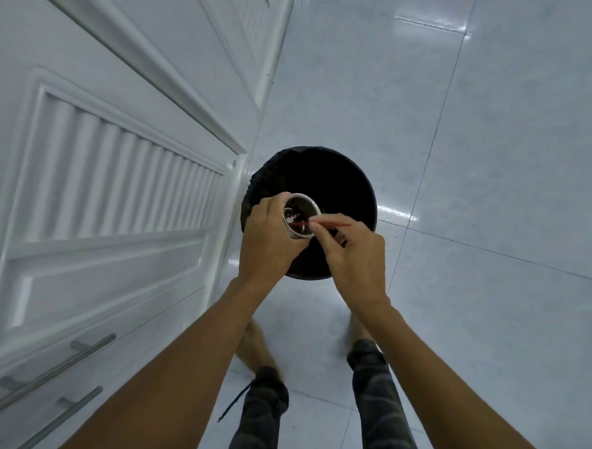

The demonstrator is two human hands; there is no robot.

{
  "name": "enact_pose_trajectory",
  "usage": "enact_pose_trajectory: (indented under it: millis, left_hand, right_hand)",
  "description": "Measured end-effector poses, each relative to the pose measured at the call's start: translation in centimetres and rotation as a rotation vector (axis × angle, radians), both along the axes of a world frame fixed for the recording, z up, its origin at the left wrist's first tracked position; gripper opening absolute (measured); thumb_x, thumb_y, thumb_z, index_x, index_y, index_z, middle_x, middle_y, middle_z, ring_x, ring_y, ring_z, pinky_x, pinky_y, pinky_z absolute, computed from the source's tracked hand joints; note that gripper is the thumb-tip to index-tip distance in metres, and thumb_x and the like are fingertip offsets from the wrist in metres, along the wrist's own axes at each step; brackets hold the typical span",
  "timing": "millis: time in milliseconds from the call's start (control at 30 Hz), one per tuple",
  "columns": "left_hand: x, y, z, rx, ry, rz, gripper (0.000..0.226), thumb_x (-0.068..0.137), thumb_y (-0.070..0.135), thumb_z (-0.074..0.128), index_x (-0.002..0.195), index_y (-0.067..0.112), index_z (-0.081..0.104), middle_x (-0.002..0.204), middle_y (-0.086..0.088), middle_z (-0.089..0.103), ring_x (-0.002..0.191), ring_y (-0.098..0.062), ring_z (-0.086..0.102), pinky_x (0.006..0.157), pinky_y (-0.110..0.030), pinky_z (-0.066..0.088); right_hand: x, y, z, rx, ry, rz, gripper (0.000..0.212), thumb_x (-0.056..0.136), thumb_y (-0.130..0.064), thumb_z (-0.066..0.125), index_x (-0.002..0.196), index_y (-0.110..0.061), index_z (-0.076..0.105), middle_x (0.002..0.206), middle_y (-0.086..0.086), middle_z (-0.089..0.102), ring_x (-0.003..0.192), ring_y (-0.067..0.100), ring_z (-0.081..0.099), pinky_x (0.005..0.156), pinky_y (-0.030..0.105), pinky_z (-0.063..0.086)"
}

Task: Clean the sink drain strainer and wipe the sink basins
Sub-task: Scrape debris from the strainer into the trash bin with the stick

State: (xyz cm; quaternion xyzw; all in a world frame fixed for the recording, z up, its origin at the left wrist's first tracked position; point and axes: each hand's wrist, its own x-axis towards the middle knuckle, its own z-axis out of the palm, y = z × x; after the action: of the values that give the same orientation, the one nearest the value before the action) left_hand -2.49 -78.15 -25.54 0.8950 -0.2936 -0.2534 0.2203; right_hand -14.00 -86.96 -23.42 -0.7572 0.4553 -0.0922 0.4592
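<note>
Over the round black bin [340,178], the left hand [270,236] grips the round metal sink strainer [301,216]; the right hand [351,257] pinches a thin red stick [325,223], best scraping gently with the strainer tilted binward.

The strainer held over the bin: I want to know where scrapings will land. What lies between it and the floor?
In the head view, the black lined bin sits directly beneath the strainer, on the white tiled floor.

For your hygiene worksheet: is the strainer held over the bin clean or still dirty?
Still dirty: dark residue and pale bits sit inside the strainer, where the right hand pokes a thin red stick.
</note>
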Motion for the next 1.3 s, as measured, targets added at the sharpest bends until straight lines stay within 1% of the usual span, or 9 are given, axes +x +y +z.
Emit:
enact_pose_trajectory:
  millis: [133, 300, 500, 633, 700, 833, 900, 1067, 1300]
  left_hand:
    - [0.2, 0.2, -0.5, 0.003, -0.041, -0.049, 0.08, 0.074, 0.032, 0.092, 0.142, 0.016, 0.053, 0.132, -0.008, 0.059, 0.122, -0.025, 0.054, 0.1, -0.031, 0.051]
    - [0.7, 0.4, -0.5, -0.017, -0.062, -0.036, 0.079, 0.076, 0.033, 0.09, 0.144, 0.018, 0.052, 0.133, -0.009, 0.057, 0.122, -0.026, 0.053, 0.1, -0.036, 0.052]
    - [1.4, 0.1, 0.4, -0.028, -0.119, -0.074, 0.084, 0.073, 0.025, 0.093, 0.146, 0.014, 0.053, 0.134, -0.01, 0.06, 0.123, -0.028, 0.055, 0.1, -0.031, 0.049]
    - [2.4, 0.1, 0.7, -0.043, -0.186, -0.121, 0.08, 0.071, 0.026, 0.094, 0.141, 0.011, 0.058, 0.128, -0.012, 0.062, 0.115, -0.03, 0.06, 0.096, -0.032, 0.05]
    - [2.4, 0.1, 0.8, -0.058, -0.183, -0.172, 0.08, 0.072, 0.028, 0.094, 0.141, 0.011, 0.057, 0.13, -0.012, 0.061, 0.116, -0.029, 0.062, 0.098, -0.032, 0.052]
    - [2.6, 0.7, 0.4, -0.046, -0.156, -0.191, 0.082, 0.071, 0.024, 0.094, 0.143, 0.014, 0.056, 0.132, -0.009, 0.06, 0.115, -0.029, 0.064, 0.098, -0.028, 0.052]
    - [2.8, 0.9, 0.2, -0.023, -0.147, -0.176, 0.083, 0.072, 0.026, 0.094, 0.144, 0.014, 0.055, 0.132, -0.009, 0.059, 0.114, -0.029, 0.064, 0.096, -0.026, 0.049]
    - [2.5, 0.6, 0.0, -0.005, -0.115, -0.164, 0.086, 0.077, 0.034, 0.09, 0.15, 0.013, 0.05, 0.135, -0.011, 0.059, 0.12, -0.031, 0.061, 0.1, -0.035, 0.052]
    - [2.2, 1.0, 0.1, 0.03, -0.109, -0.192, 0.091, 0.081, 0.039, 0.086, 0.157, 0.014, 0.043, 0.135, -0.011, 0.058, 0.122, -0.028, 0.06, 0.102, -0.034, 0.052]
  right_hand:
    - [0.6, -0.2, -0.8, 0.049, 0.08, -0.115, 0.018, 0.097, -0.032, 0.064, 0.109, -0.027, 0.077, 0.106, -0.012, 0.076, 0.096, 0.007, 0.067, 0.09, 0.031, 0.058]
    - [1.1, 1.1, 0.4, 0.048, 0.014, -0.082, 0.018, 0.094, -0.037, 0.067, 0.108, -0.031, 0.077, 0.101, -0.019, 0.075, 0.092, -0.001, 0.065, 0.084, 0.019, 0.055]
    - [2.2, -0.2, 0.8, 0.042, 0.114, -0.128, 0.022, 0.099, -0.035, 0.061, 0.113, -0.028, 0.076, 0.106, -0.014, 0.075, 0.096, 0.005, 0.066, 0.088, 0.027, 0.057]
    - [1.6, 0.9, 1.5, 0.035, -0.026, -0.112, 0.02, 0.096, -0.035, 0.065, 0.109, -0.026, 0.077, 0.105, -0.016, 0.074, 0.096, 0.002, 0.066, 0.087, 0.014, 0.052]
    - [1.4, 1.4, 1.2, 0.041, 0.025, -0.07, 0.021, 0.095, -0.036, 0.064, 0.11, -0.027, 0.077, 0.106, -0.014, 0.075, 0.095, 0.001, 0.064, 0.086, 0.011, 0.05]
    - [1.5, 0.5, 0.4, -0.028, 0.203, -0.056, 0.024, 0.098, -0.037, 0.061, 0.115, -0.029, 0.075, 0.111, -0.011, 0.074, 0.101, 0.008, 0.063, 0.088, 0.025, 0.056]
    - [1.4, 0.5, 0.2, -0.041, 0.202, -0.043, 0.024, 0.098, -0.037, 0.061, 0.116, -0.029, 0.075, 0.112, -0.011, 0.074, 0.101, 0.008, 0.063, 0.088, 0.024, 0.056]
    - [0.9, 2.2, 0.0, 0.033, 0.071, -0.085, 0.023, 0.096, -0.036, 0.064, 0.114, -0.026, 0.076, 0.11, -0.01, 0.074, 0.1, 0.006, 0.065, 0.089, 0.023, 0.056]
    - [0.3, 1.5, -0.9, 0.049, 0.116, -0.129, 0.024, 0.098, -0.035, 0.062, 0.116, -0.026, 0.075, 0.112, -0.009, 0.074, 0.101, 0.008, 0.064, 0.089, 0.026, 0.057]
